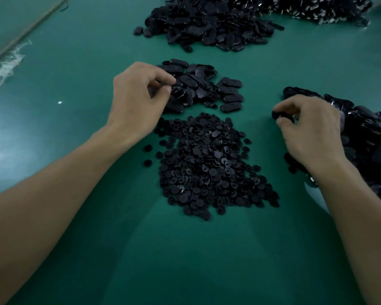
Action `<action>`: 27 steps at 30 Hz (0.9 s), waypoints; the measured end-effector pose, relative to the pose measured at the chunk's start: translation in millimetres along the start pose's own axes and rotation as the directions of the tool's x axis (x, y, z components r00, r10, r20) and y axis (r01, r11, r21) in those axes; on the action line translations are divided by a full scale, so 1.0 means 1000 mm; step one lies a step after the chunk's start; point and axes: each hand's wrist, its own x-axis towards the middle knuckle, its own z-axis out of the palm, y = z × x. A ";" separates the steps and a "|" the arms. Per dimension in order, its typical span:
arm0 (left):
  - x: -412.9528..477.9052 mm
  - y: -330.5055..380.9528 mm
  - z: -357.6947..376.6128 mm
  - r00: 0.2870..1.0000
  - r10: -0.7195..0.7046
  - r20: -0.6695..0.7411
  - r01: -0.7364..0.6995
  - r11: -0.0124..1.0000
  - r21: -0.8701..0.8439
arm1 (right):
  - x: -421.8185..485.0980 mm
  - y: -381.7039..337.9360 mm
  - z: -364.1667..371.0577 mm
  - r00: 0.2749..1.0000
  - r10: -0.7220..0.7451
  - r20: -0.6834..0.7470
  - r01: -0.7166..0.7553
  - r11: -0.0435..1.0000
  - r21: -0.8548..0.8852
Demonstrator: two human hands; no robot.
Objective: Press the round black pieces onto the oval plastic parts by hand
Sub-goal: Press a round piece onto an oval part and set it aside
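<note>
A dull green mat [75, 89] covers the bench, with a white scuff [6, 64] near a pale strip [26, 34] at its far left. Round black pieces [207, 166] are piled in the middle, a small pile of oval plastic parts [209, 86] sits just behind them, and a far heap [207, 25] and a right heap [367, 137] are both bigger. The left hand [136, 100] pinches an oval part [176, 91] at the small pile's left edge; the right hand [310, 128], beside the right heap, pinches a small black piece [282, 116] of unclear shape.

Dim light; green mat [75, 62] fills view; pale strip [29, 29] runs diagonally upper left; whitish scuffs [7, 64] beside it.
</note>
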 end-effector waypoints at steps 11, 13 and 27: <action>-0.016 0.044 0.010 0.937 0.026 0.349 0.114 0.920 -0.374 | -0.013 -0.031 0.002 0.959 -0.255 0.125 0.058 0.608 0.791; -0.018 0.045 0.011 0.927 0.027 0.375 0.138 0.903 -0.407 | -0.015 -0.034 0.003 0.949 -0.283 0.137 0.052 0.570 0.820; -0.020 0.043 0.013 0.933 0.004 0.359 0.168 0.880 -0.445 | -0.019 -0.036 0.003 0.971 -0.206 0.120 0.063 0.709 0.703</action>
